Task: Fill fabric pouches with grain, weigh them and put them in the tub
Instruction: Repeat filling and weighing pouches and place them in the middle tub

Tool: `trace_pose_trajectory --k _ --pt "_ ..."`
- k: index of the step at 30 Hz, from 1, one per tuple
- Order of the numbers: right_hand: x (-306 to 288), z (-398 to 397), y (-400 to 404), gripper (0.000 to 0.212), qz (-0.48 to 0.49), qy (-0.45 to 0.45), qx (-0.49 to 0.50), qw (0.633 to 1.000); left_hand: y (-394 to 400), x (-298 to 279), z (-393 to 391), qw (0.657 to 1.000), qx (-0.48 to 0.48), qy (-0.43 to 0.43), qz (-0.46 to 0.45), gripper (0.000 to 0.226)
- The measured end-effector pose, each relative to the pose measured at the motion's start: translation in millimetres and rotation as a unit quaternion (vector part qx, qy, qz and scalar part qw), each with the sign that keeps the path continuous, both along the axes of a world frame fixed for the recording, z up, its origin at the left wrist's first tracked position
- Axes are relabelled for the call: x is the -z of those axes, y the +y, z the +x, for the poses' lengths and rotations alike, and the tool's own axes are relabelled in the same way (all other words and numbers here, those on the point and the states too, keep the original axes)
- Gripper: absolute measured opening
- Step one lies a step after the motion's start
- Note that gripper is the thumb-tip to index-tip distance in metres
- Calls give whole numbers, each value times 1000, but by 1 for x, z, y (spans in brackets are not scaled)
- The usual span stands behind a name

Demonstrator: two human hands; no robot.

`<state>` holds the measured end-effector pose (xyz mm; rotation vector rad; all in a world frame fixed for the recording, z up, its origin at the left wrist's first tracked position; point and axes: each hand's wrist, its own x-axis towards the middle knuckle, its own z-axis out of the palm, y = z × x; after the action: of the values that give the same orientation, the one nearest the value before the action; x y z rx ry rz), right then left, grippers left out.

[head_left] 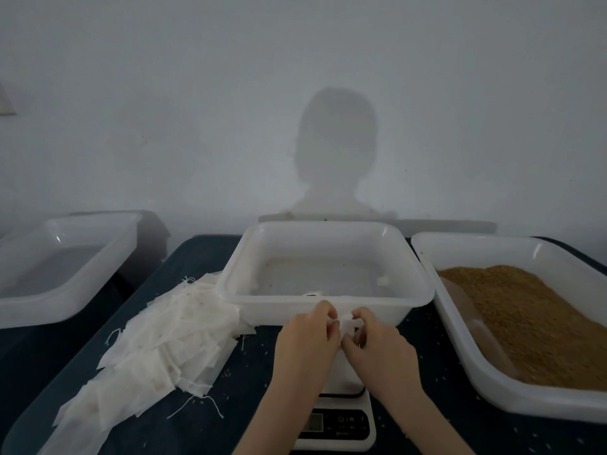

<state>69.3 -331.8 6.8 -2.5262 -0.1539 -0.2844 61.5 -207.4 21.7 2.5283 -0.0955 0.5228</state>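
Observation:
A small white fabric pouch (pixel 345 324) is held between both hands, just above the scale (pixel 335 425) and in front of the middle tub (pixel 328 303). My left hand (pixel 307 336) pinches its left side. My right hand (pixel 377 339) pinches its right side with curled fingers. The middle tub is white and nearly bare inside, with a small white thing at its right. A heap of flat white pouches (pixel 157 349) lies to the left on the dark table. The right tub (pixel 486 366) holds brown grain (pixel 532 320).
A third white tub (pixel 59 293) stands at the far left, partly off the table. Loose grains and threads lie scattered on the dark table (pixel 243 389). A pale wall rises right behind the tubs.

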Motion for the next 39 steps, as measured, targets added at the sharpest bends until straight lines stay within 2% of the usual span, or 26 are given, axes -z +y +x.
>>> trace_pose_trajectory --k 2,4,7,10,15,18,22,25,28,31,34,36,39 --pt "1 1 -2 18 -10 1 -11 1000 -1 0 -1 1000 8 -2 -6 7" --pt "0 0 -2 7 19 0 -31 999 -4 2 -2 1000 22 -1 -18 9" --pt "-1 0 -3 26 169 33 -85 981 -5 1 -3 993 48 28 -102 13" --pt "-5 3 -6 29 284 76 -134 946 -2 0 -2 984 67 42 -159 12" --pt "-7 5 -13 28 304 114 -157 933 2 -1 -3 961 100 70 -249 13" --pt "-5 5 -13 27 343 127 -169 915 1 -1 -3 956 129 79 -252 12" --pt "-5 7 -13 25 320 141 -178 920 1 -1 -4 942 133 98 -293 15" --pt "-7 7 -18 30 310 160 -173 921 1 -2 -6 947 101 80 -293 19" --pt "-5 5 -20 21 230 107 -141 957 -1 -2 -8 977 31 30 -211 23" --pt "1 3 -17 20 114 -1 -74 991 -5 -3 -11 995 -5 -23 -95 22" --pt "-2 0 -13 18 50 -87 -52 994 -12 -4 -14 996 -5 -63 -66 25" --pt "-4 -1 -12 24 26 -102 -71 992 -15 -5 -14 995 -10 -78 -57 26" --pt "-5 0 -12 27 43 -101 -65 992 -16 -4 -13 996 -11 -75 -39 26"
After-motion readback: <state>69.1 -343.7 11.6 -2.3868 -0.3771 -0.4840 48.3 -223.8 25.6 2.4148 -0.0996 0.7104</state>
